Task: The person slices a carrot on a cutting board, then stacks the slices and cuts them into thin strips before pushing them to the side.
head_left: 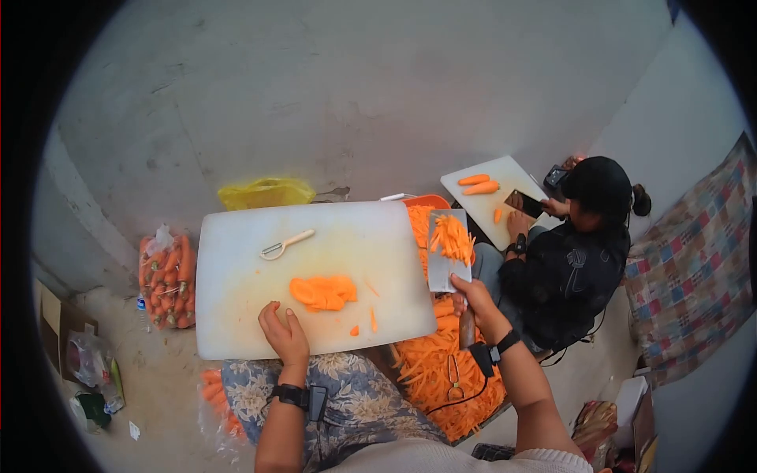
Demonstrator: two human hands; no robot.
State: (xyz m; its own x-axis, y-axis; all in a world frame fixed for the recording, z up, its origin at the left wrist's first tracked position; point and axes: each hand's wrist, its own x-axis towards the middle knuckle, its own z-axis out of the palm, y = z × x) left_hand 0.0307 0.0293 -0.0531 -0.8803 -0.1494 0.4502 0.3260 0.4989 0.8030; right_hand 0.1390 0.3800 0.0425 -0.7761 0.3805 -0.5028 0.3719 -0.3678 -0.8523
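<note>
My right hand [475,299] grips a cleaver [448,282] by its handle, beyond the right edge of the white cutting board [236,315]. Cut carrot strips [452,239] lie on the flat of the blade, above a heap of shredded carrot [426,355]. My left hand [284,335] rests at the board's near edge, fingers loosely bent and thumb apart, with nothing in it. Just beyond it is a pile of carrot slices [323,292]. A peeler [287,244] with a pale handle lies farther back on the board, and a few carrot scraps are at the right.
On the right a co-worker [564,276] holds a knife [523,203] over another cutting board [509,169] with carrots. Bagged carrots [168,280] stand left of my board. A yellow plastic bag [266,194] lies behind it. A second peeler [455,381] lies on the shredded carrot.
</note>
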